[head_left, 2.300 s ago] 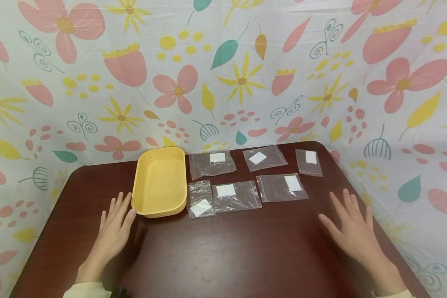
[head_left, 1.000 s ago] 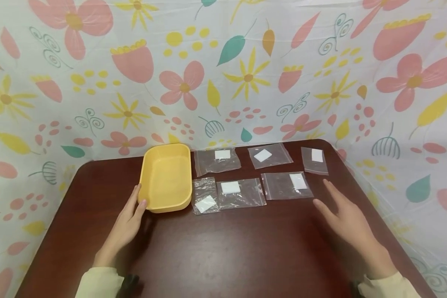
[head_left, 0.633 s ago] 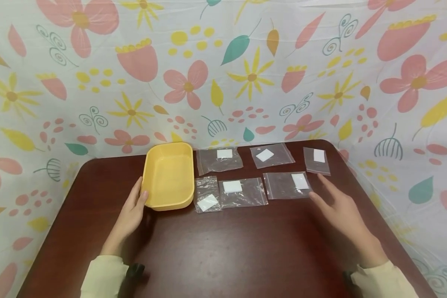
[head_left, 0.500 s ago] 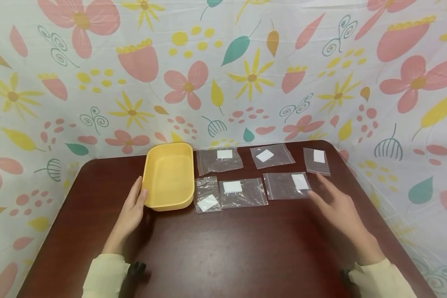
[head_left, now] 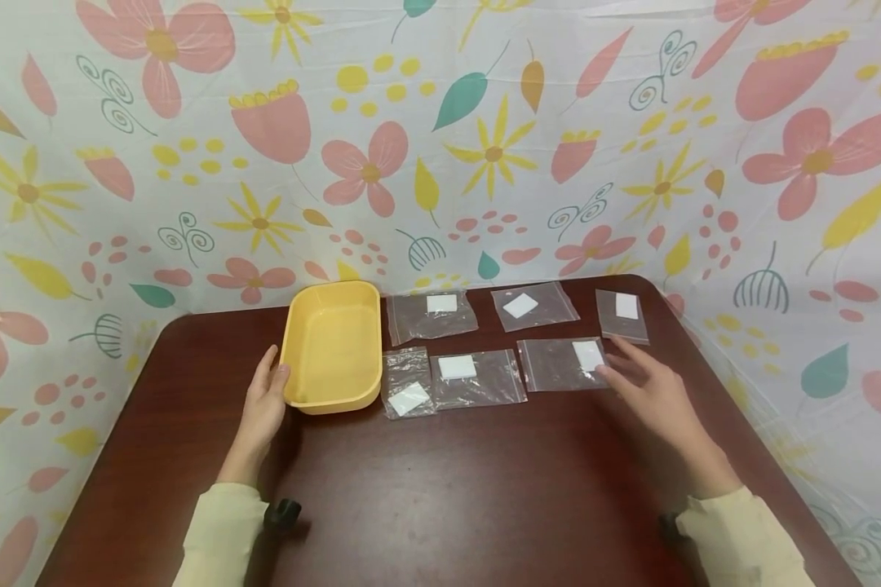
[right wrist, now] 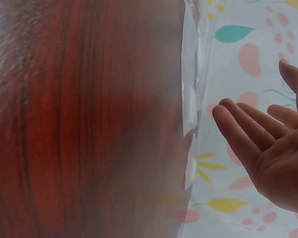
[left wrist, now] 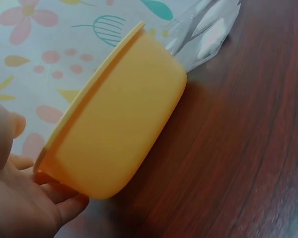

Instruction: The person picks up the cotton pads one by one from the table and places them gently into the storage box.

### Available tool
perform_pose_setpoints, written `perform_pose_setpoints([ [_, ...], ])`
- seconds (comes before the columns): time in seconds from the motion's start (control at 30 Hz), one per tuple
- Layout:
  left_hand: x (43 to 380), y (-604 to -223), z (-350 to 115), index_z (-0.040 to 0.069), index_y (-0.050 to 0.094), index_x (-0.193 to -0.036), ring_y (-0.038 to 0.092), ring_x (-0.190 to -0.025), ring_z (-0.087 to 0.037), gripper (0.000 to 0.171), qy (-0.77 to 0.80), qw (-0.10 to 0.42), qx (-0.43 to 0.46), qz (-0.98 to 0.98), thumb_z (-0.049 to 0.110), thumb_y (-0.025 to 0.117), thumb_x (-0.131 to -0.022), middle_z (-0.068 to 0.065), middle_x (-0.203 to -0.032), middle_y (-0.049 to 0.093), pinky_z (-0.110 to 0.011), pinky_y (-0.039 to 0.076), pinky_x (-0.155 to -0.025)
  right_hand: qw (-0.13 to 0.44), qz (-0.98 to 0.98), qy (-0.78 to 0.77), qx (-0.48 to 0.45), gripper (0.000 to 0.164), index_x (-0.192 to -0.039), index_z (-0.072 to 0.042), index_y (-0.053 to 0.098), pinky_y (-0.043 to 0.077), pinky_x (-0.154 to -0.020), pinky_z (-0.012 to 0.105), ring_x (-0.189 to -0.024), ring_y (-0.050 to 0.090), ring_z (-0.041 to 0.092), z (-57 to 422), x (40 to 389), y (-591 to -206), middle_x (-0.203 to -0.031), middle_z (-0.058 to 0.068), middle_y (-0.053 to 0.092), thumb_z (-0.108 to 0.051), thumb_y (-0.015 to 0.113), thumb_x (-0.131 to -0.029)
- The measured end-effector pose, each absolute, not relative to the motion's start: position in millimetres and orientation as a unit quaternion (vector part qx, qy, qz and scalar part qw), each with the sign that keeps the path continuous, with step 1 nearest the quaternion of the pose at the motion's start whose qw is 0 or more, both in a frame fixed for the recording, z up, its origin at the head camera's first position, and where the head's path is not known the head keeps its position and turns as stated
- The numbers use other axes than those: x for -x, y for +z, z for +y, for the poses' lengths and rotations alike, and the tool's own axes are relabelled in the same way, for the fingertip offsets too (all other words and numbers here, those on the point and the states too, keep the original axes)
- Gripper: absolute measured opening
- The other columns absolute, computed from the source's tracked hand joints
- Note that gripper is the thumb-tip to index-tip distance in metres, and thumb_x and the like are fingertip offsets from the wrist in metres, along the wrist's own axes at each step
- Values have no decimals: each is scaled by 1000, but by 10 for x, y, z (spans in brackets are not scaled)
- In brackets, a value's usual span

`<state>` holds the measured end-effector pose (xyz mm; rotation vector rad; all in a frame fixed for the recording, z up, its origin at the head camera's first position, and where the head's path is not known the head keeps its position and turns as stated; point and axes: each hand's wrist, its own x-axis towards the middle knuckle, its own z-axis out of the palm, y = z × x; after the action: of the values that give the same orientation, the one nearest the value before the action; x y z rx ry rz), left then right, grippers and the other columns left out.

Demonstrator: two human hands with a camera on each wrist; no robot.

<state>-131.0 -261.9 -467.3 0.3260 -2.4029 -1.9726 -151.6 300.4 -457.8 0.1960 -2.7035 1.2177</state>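
A yellow plastic basin (head_left: 330,346) stands on the table's left half with nothing in it. My left hand (head_left: 260,412) is at its left side, fingers against the outer wall and thumb near the rim; in the left wrist view the fingers of this hand (left wrist: 30,198) lie along the basin's end (left wrist: 114,119). My right hand (head_left: 657,403) is over the right side, fingers extended and slightly bent, with nothing held. Its fingertips are close to a zip bag with a white label (head_left: 558,367) and below a smaller zip bag (head_left: 620,330).
More clear zip bags with white labels lie right of the basin: a crinkled one (head_left: 411,367), a wide one (head_left: 488,387), and two at the back, one left (head_left: 418,326) and one right (head_left: 551,306). A flowered cloth (head_left: 440,163) hangs behind the dark wooden table (head_left: 440,489).
My left hand has come in from the left to the basin's side. The right hand has moved left and inward, toward the right-hand bags. Basin and bags stay in place.
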Motion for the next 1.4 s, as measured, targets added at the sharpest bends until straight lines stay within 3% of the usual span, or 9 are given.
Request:
perform_pose_setpoints([
  [0.13,1345,-4700,-2593,20,5,-164,25,-147,-30,60,-648,11,-117,-752,25,34,-111,-19,-163,20,-47,24,-118,33,-883,465,-55,64,-153,-17,45,61,-68,37,-98,72,24,2994,1588,-4582,-124,22,66,-35,69,-97],
  [0.33,1390,-4737,-2553,14,8,-163,30,-145,-30,57,-682,32,-133,-718,16,31,-111,-18,-162,22,-45,28,-117,-22,-859,508,-52,67,-153,-8,43,61,-70,42,-100,70,38,2962,1694,-4577,-123,30,64,-34,68,-98],
  [0.47,1405,-4744,-2520,11,11,-163,27,-146,-27,55,-712,46,-145,-686,13,28,-111,-14,-164,17,-41,24,-119,-50,-847,527,-50,68,-154,-6,41,60,-72,48,-98,70,41,2930,1779,-4591,-121,31,64,-33,68,-98],
  [0.73,1423,-4762,-2488,13,12,-163,23,-148,-19,54,-737,49,-156,-656,15,26,-111,-4,-167,12,-34,23,-119,-117,-810,572,-48,68,-154,-1,37,59,-75,49,-100,68,46,2907,1962,-4634,-120,35,63,-30,66,-100],
  [0.97,1433,-4773,-2471,11,12,-163,21,-149,-19,54,-741,57,-147,-653,11,25,-111,-5,-167,12,-34,24,-119,-171,-798,577,-34,71,-155,1,33,59,-75,50,-101,67,46,2862,2092,-4674,-118,35,64,-31,65,-100],
  [1.4,1429,-4787,-2467,15,12,-163,23,-149,-17,54,-748,51,-153,-644,10,23,-111,-1,-167,13,-33,25,-118,-211,-806,553,-8,69,-154,3,35,60,-73,48,-86,73,34,2765,2314,-4725,-104,30,70,-29,65,-101],
])
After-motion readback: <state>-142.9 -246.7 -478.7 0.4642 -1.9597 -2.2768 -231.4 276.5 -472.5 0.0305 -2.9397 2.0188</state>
